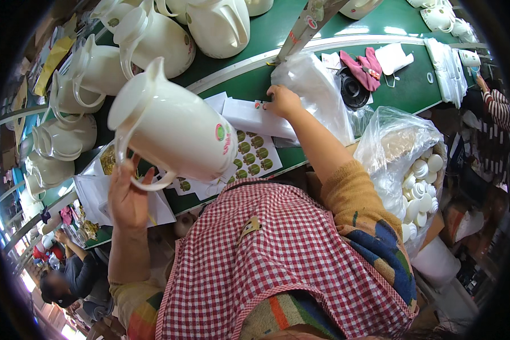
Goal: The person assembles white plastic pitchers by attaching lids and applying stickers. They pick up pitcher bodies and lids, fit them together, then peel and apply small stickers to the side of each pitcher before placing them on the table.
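My left hand (129, 198) grips the handle of a cream-coloured jug (178, 122), which it holds tilted above the bench. The jug's lid end points to the upper left. A round red-and-green mark and red lettering show on its side. My right hand (283, 103) reaches over a long white paper stack (252, 116), its fingers pinched together. A small red-and-green sticker (264, 106) shows at the fingertips; the hand partly hides it. Under the jug lies a sheet of green-and-brown round stickers (255, 156). Clear plastic bags (317, 85) lie beside my right hand.
Several cream jugs (218, 25) crowd the green bench at the left and back. A metal post (309, 25) rises at the far edge. Right of it lie a black round part (354, 88) and pink cloth (362, 68). A plastic-lined box of white lids (422, 187) stands at right. Other people work nearby.
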`<state>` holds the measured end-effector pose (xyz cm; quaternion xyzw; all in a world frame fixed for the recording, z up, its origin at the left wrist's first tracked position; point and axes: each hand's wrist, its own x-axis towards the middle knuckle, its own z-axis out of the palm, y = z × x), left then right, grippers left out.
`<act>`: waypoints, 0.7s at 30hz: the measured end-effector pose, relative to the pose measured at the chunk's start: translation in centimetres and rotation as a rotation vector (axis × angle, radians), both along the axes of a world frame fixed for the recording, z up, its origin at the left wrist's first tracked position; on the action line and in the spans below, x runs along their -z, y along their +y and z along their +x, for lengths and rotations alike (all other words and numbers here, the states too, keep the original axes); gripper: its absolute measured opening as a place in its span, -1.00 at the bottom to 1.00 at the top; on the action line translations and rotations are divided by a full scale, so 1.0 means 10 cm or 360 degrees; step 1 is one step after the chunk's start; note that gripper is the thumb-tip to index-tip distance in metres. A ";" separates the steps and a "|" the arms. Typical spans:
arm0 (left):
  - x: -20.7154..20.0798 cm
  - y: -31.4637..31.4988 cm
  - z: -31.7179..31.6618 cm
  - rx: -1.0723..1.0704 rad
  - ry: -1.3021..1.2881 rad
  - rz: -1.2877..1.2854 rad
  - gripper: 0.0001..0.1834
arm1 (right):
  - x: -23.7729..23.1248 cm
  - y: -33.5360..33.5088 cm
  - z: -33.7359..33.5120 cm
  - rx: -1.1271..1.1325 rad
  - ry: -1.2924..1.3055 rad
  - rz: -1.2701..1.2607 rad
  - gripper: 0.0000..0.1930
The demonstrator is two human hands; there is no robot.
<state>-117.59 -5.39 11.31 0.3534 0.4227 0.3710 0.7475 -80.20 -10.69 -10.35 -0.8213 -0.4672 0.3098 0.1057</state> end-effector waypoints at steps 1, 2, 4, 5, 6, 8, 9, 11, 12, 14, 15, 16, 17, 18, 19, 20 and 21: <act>0.06 0.03 0.11 0.0057 -0.0033 -0.0059 -0.56 | -0.01 0.02 0.01 -0.0007 0.0015 -0.0048 -0.59; 0.11 0.01 0.24 0.0012 0.0048 -0.0063 -0.56 | -0.01 0.01 0.02 -0.0027 0.0009 -0.0062 -0.60; 0.08 0.04 0.50 0.0098 0.0091 -0.0044 -0.61 | -0.01 0.00 0.01 -0.0073 0.0016 -0.0083 -0.62; 0.10 0.08 0.57 0.0163 0.0083 -0.0074 -0.66 | -0.01 -0.01 -0.01 -0.0075 0.0004 -0.0098 -0.64; 0.14 0.12 0.61 0.0206 0.0095 -0.0087 -0.67 | -0.04 0.00 -0.03 -0.0082 -0.0007 -0.0108 -0.66; 0.24 0.18 0.68 0.0294 0.0117 -0.0114 -0.70 | -0.06 0.02 -0.07 -0.0096 -0.0044 -0.0109 -0.71; 0.27 0.22 0.75 0.0289 0.0147 -0.0123 -0.70 | -0.05 0.03 -0.08 -0.0108 -0.0071 -0.0101 -0.73; 0.31 0.27 0.92 0.0272 0.0213 -0.0131 -0.71 | -0.04 0.07 -0.12 -0.0143 -0.0117 -0.0077 -0.77; 0.27 0.28 1.00 0.0234 0.0263 -0.0129 -0.71 | -0.03 0.06 -0.13 -0.0155 -0.0139 -0.0071 -0.79; 0.32 0.33 1.09 0.0280 0.0215 -0.0054 -0.72 | -0.03 0.04 -0.13 -0.0175 -0.0164 -0.0025 -0.82; 0.34 0.35 1.14 0.0301 0.0191 -0.0018 -0.72 | -0.07 0.03 -0.13 -0.0186 -0.0165 0.0016 -0.84; 0.36 0.38 1.18 0.0289 0.0262 -0.0001 -0.73 | -0.09 0.01 -0.13 -0.0197 -0.0167 0.0056 -0.85; 0.38 0.41 1.22 0.0337 0.0288 0.0036 -0.73 | -0.08 -0.01 -0.14 -0.0224 -0.0178 0.0048 -0.87; 0.38 0.44 1.26 0.0388 0.0313 0.0075 -0.72 | -0.06 -0.03 -0.14 -0.0248 -0.0190 0.0041 -0.88; 0.36 0.43 1.30 0.0440 0.0338 0.0115 -0.72 | -0.04 -0.05 -0.14 -0.0271 -0.0203 0.0034 -0.89; 0.33 0.37 1.37 0.0361 0.0321 0.0118 -0.74 | -0.02 -0.07 -0.15 -0.0260 -0.0254 0.0114 -0.89; 0.35 0.33 1.42 0.0321 0.0281 0.0167 -0.75 | 0.01 -0.11 -0.18 -0.0253 -0.0300 0.0191 -0.89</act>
